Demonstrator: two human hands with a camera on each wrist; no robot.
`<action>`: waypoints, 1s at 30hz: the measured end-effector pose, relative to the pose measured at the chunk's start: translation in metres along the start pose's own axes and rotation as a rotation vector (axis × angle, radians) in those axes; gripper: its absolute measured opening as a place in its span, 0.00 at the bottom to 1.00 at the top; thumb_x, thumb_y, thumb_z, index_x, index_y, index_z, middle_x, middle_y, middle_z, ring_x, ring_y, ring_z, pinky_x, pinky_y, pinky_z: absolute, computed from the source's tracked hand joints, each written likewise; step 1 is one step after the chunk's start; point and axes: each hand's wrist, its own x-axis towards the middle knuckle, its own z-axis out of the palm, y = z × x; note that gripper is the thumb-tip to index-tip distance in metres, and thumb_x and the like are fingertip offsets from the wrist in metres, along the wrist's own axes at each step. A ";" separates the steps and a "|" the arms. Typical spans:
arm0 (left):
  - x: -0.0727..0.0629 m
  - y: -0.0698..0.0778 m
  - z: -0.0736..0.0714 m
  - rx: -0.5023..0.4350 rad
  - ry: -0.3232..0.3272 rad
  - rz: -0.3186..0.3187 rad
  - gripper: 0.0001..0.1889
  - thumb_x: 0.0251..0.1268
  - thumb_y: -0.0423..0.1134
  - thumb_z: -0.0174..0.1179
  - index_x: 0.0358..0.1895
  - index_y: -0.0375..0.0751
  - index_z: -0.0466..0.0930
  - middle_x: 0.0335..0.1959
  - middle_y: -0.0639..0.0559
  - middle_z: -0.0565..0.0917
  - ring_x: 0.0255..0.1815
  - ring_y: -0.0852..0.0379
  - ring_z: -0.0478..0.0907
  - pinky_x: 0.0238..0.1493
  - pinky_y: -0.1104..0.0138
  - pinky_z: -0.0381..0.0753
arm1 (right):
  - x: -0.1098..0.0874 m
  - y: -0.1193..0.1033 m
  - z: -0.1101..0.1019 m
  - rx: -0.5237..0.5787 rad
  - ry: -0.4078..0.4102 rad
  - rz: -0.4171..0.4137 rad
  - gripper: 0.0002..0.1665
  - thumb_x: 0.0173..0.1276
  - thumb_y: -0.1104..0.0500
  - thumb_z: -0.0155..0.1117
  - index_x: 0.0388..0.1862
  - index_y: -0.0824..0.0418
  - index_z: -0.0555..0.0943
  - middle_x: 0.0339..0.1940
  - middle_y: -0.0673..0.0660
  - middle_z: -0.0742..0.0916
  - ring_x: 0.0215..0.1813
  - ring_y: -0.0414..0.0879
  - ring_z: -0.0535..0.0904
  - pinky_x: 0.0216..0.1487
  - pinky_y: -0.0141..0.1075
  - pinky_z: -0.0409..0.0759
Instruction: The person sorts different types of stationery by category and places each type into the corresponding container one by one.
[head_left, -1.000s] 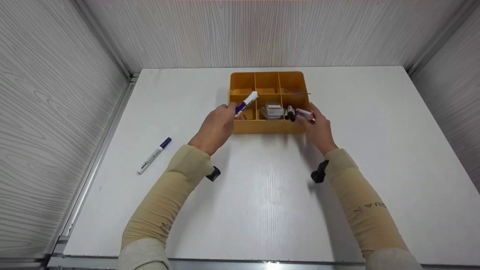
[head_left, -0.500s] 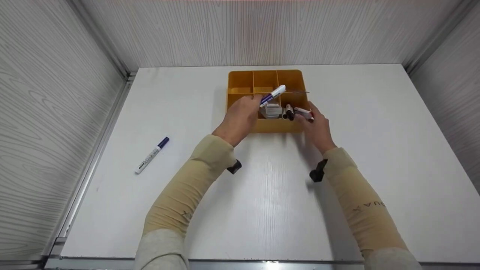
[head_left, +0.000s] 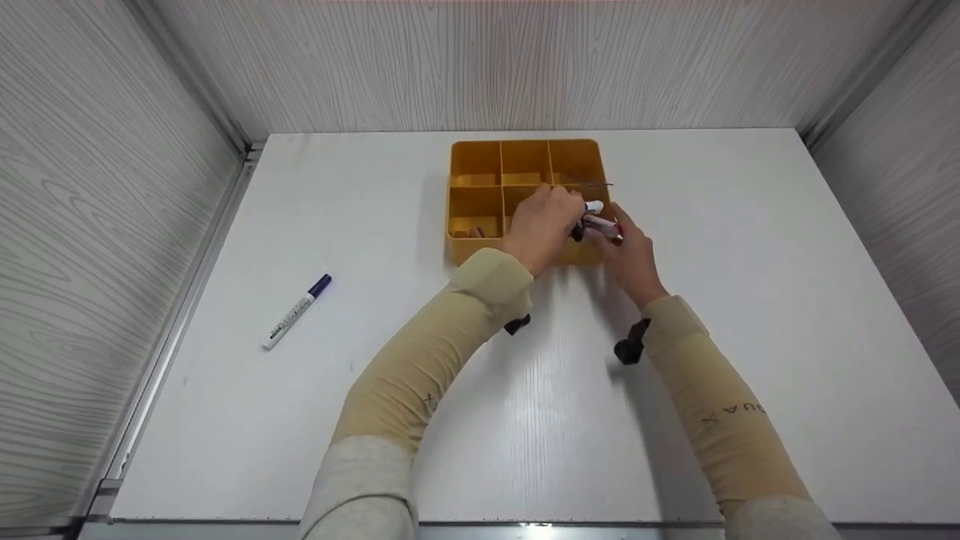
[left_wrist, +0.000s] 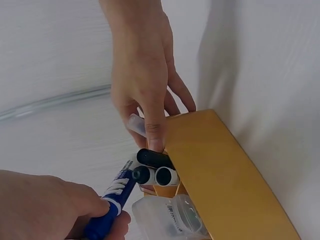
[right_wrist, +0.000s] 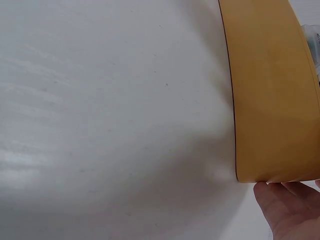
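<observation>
My left hand (head_left: 541,229) pinches a white-and-blue marker (left_wrist: 118,188) over the front right part of a yellow compartment box (head_left: 475,196). The marker's white end points right, while its blue end sits between thumb and fingers in the left wrist view. Below it, black-ended markers (left_wrist: 154,158) stick out of the compartment, close to the held marker. At the box's front right corner, my right hand (head_left: 632,259) grips the wall, thumb inside and fingers outside. A white marker with a red end (head_left: 602,226) lies beside that thumb. My left hand hides the middle front compartment in the head view.
A white marker with a dark blue cap (head_left: 297,312) lies on the white table (head_left: 420,450) at the left. Clear plastic cases (left_wrist: 172,217) sit in the box beside the markers. A thin dark strip (head_left: 596,184) crosses the box's right rim. Panels enclose the table's back and sides.
My left hand has moved right across the box with its marker, from the left front compartment to the markers on the right. My right hand has stayed at the corner.
</observation>
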 end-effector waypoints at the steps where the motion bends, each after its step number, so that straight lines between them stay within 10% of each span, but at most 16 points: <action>1: 0.002 0.002 0.001 0.008 -0.003 -0.005 0.13 0.70 0.35 0.60 0.54 0.39 0.81 0.53 0.44 0.83 0.56 0.47 0.78 0.56 0.62 0.83 | 0.000 0.000 0.000 -0.006 0.007 -0.014 0.48 0.71 0.40 0.59 0.81 0.53 0.51 0.70 0.63 0.74 0.69 0.54 0.73 0.71 0.46 0.71; 7: 0.015 0.012 0.009 0.095 0.008 -0.025 0.12 0.70 0.34 0.60 0.54 0.43 0.84 0.53 0.47 0.85 0.56 0.46 0.79 0.51 0.59 0.85 | 0.000 0.002 0.002 -0.022 0.041 -0.070 0.46 0.72 0.43 0.60 0.80 0.58 0.54 0.59 0.67 0.78 0.61 0.54 0.76 0.69 0.47 0.73; 14: 0.023 0.021 0.019 0.273 0.024 -0.016 0.16 0.72 0.35 0.58 0.60 0.45 0.82 0.56 0.45 0.84 0.54 0.49 0.80 0.55 0.63 0.83 | 0.000 -0.002 0.005 -0.011 -0.011 0.015 0.43 0.75 0.46 0.58 0.81 0.51 0.51 0.72 0.59 0.73 0.62 0.51 0.72 0.72 0.45 0.71; 21: 0.023 0.024 0.022 0.264 0.068 0.066 0.17 0.73 0.35 0.56 0.62 0.44 0.80 0.57 0.45 0.83 0.56 0.50 0.79 0.60 0.64 0.80 | 0.000 -0.002 0.006 -0.027 0.034 -0.046 0.39 0.76 0.52 0.56 0.80 0.55 0.55 0.62 0.62 0.78 0.57 0.51 0.72 0.68 0.45 0.74; 30: 0.020 0.027 0.027 0.213 0.053 0.139 0.16 0.74 0.42 0.56 0.59 0.44 0.82 0.51 0.47 0.85 0.52 0.51 0.79 0.58 0.65 0.80 | -0.002 0.001 0.006 -0.014 0.031 -0.062 0.38 0.76 0.58 0.56 0.80 0.58 0.55 0.76 0.60 0.70 0.72 0.51 0.68 0.71 0.46 0.71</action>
